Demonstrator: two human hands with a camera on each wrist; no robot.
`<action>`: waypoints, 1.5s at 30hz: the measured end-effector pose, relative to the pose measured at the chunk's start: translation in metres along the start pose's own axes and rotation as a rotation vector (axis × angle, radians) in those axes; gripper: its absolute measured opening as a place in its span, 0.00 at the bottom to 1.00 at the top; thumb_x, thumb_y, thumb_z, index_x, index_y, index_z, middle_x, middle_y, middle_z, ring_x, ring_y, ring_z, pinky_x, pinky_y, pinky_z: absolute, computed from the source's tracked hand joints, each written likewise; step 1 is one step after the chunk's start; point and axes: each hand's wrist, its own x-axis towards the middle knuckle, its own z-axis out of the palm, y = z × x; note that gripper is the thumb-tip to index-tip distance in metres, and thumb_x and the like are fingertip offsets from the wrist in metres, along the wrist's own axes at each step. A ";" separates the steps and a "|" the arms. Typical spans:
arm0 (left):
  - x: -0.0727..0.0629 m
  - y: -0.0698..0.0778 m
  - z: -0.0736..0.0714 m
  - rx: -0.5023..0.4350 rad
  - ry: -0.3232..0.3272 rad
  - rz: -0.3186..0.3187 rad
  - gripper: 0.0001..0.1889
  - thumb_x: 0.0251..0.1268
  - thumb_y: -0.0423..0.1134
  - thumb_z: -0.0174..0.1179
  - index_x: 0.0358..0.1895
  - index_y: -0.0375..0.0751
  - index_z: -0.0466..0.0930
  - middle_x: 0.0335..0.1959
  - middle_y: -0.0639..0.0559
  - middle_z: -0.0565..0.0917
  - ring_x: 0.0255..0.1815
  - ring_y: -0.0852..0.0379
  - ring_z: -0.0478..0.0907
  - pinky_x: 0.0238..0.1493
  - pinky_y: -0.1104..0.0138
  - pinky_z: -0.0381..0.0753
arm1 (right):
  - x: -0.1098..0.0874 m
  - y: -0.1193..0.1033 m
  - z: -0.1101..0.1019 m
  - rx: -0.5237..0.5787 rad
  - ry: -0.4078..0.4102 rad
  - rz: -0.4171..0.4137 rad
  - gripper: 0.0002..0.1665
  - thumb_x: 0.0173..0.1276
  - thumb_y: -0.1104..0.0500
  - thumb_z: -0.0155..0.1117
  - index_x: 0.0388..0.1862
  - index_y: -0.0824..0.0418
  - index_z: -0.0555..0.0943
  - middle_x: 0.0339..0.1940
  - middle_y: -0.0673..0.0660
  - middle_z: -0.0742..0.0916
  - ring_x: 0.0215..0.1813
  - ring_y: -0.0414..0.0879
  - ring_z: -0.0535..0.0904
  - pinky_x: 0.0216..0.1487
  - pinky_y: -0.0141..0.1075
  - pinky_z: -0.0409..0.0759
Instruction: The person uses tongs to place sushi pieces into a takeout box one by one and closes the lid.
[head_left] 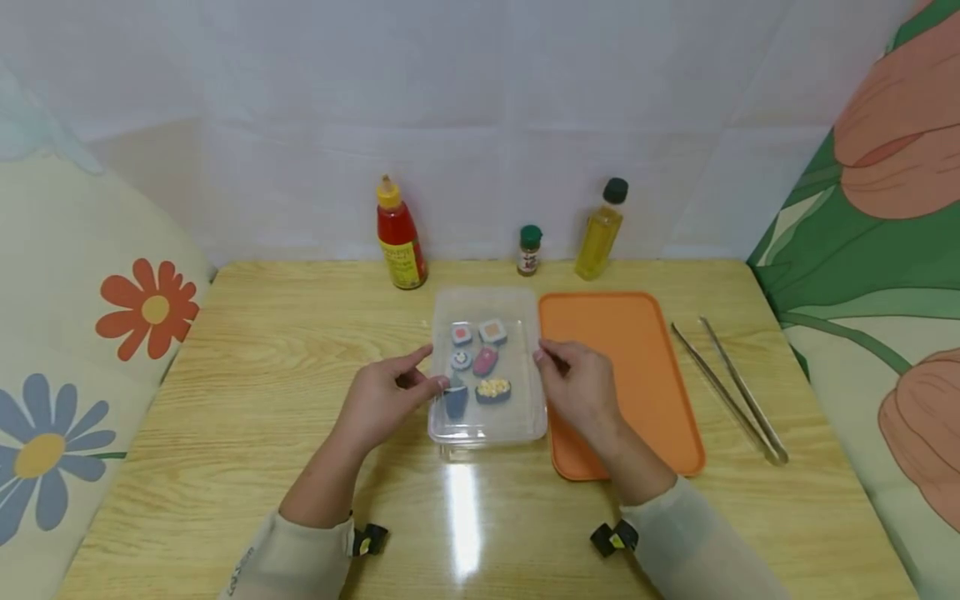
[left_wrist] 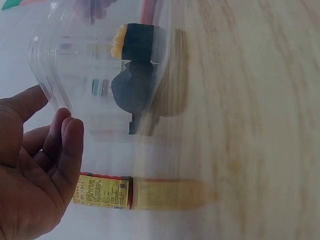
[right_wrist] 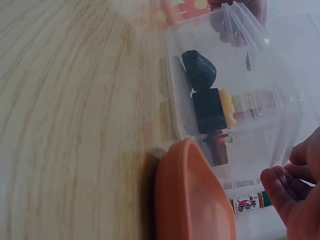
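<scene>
A clear plastic box (head_left: pixel 517 421) stands on the table with several sushi pieces inside. Among them are a dark cone-shaped piece (head_left: pixel 456 402), a dark piece with yellow topping (head_left: pixel 492 391) and a pink-topped piece (head_left: pixel 486 361). My left hand (head_left: pixel 386 400) grips the box's left rim between thumb and fingers. On the opposite side, my right hand (head_left: pixel 581 383) pinches the right rim, its fingers curled in the right wrist view. Whether a lid covers the box, I cannot tell.
An orange tray (head_left: pixel 626 387) lies right of the box, partly under my right forearm. Metal tongs (head_left: pixel 731 392) rest beyond it. Along the back stand a red sauce bottle (head_left: pixel 401 242), a small green-capped jar (head_left: pixel 529 252) and an oil bottle (head_left: pixel 602 229).
</scene>
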 end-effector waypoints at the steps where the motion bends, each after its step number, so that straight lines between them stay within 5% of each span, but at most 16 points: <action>1: 0.000 0.000 0.000 -0.001 -0.005 -0.006 0.33 0.66 0.50 0.73 0.71 0.41 0.77 0.33 0.54 0.88 0.33 0.55 0.79 0.26 0.68 0.76 | 0.000 0.001 0.000 -0.002 -0.005 0.001 0.12 0.73 0.60 0.69 0.48 0.64 0.91 0.38 0.58 0.92 0.36 0.45 0.87 0.35 0.37 0.86; 24: -0.007 -0.007 0.001 -0.046 -0.112 -0.080 0.38 0.70 0.57 0.67 0.79 0.49 0.68 0.41 0.51 0.88 0.35 0.54 0.82 0.32 0.62 0.82 | -0.004 0.002 -0.004 0.037 -0.070 0.116 0.16 0.72 0.56 0.69 0.53 0.62 0.90 0.34 0.53 0.92 0.30 0.41 0.84 0.31 0.34 0.82; 28: -0.014 -0.009 0.001 -0.059 -0.128 -0.085 0.37 0.71 0.57 0.66 0.80 0.52 0.67 0.44 0.51 0.87 0.37 0.54 0.84 0.34 0.61 0.83 | -0.012 0.002 -0.009 0.080 -0.145 0.130 0.22 0.72 0.53 0.71 0.59 0.64 0.87 0.30 0.53 0.90 0.26 0.39 0.81 0.25 0.32 0.78; 35: -0.027 -0.009 0.001 -0.057 -0.167 -0.067 0.37 0.70 0.55 0.67 0.79 0.50 0.67 0.37 0.52 0.86 0.33 0.54 0.79 0.29 0.64 0.80 | -0.029 -0.003 -0.017 0.097 -0.305 0.141 0.35 0.73 0.50 0.71 0.71 0.67 0.77 0.24 0.48 0.85 0.20 0.39 0.77 0.18 0.33 0.74; 45: -0.034 -0.006 0.004 -0.122 -0.218 -0.084 0.43 0.69 0.52 0.69 0.83 0.50 0.58 0.32 0.51 0.85 0.29 0.54 0.78 0.26 0.64 0.78 | -0.040 -0.007 -0.013 0.106 -0.303 0.202 0.35 0.74 0.50 0.70 0.72 0.68 0.76 0.19 0.46 0.82 0.18 0.39 0.74 0.18 0.32 0.72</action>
